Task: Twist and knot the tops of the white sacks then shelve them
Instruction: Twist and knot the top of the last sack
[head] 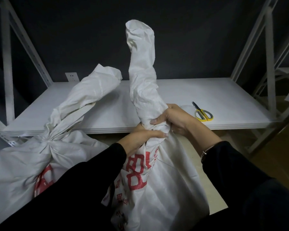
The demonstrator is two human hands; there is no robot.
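**Two white sacks at the shelf's front edge**

Two sacks of crinkled white woven material with red printed characters stand side by side, below and in front of a white shelf (223, 97). The left sack (23, 164) is full and rounded. Its top is gathered into a tight knot (48, 139), and the loose tail (93, 85) above the knot leans back and to the right over the shelf board. A white wall socket (72, 77) shows on the dark wall just behind that tail.

The left hand (140, 137), coming out of a black sleeve, wraps its fingers round the neck of the right sack (170, 189), just above the red print. From that neck a long twisted top (143, 72) rises nearly upright as a wrinkled, rope-like column with a rounded tip, bending slightly left. The right hand (172, 119) clasps the base of this column directly above the left hand, thumb across the front; the two hands touch. A thin band (205, 151) circles the right wrist.

Yellow-handled scissors (203, 114) lie on the shelf to the right of the hands, blades pointing away.
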